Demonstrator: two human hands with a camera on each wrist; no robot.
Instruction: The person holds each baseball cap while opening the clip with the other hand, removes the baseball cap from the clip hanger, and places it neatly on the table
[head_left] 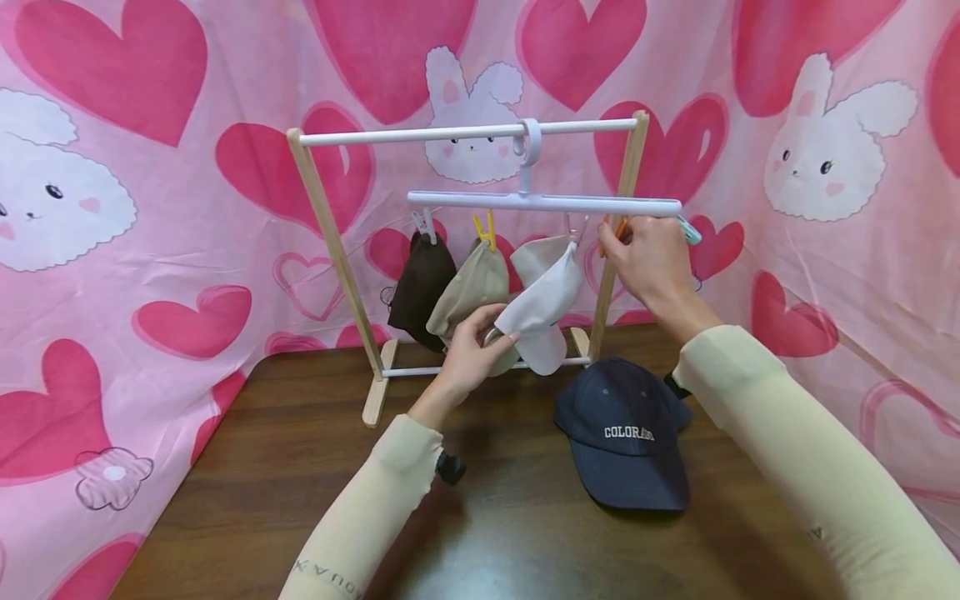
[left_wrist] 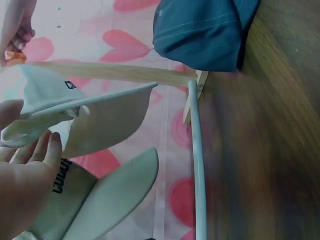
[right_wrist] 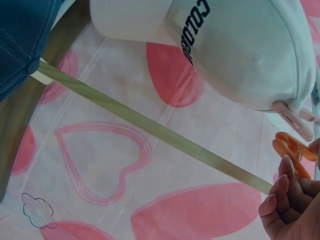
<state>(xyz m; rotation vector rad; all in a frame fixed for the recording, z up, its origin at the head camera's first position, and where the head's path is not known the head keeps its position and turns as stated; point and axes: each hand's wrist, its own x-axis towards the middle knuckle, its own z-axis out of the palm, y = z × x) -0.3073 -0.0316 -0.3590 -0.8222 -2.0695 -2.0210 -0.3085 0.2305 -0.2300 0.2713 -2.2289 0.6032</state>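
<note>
A white cap [head_left: 542, 300] hangs from a pink clip [head_left: 576, 228] under a white hanger [head_left: 480, 200]. My left hand [head_left: 472, 350] holds the cap's lower edge, with the thumb on one side and the fingers on the other. Up at the hanger's right end, my right hand [head_left: 651, 260] pinches an orange clip [right_wrist: 292, 152], which stands apart from the cap. To the left hang a beige cap [head_left: 471, 283] on a yellow clip [head_left: 486, 231] and a dark brown cap [head_left: 422, 287] on a pale grey clip [head_left: 425, 225]. Lettering shows on the white cap's front in the right wrist view.
A navy cap [head_left: 624, 417] marked COLORADO lies on the wooden table [head_left: 300, 500], below my right forearm. The hanger hooks over the top bar of a wood-and-white rack [head_left: 330, 242]. Beyond my right hand is a teal clip [head_left: 689, 231]. Pink heart-patterned cloth [head_left: 262, 50] stands behind.
</note>
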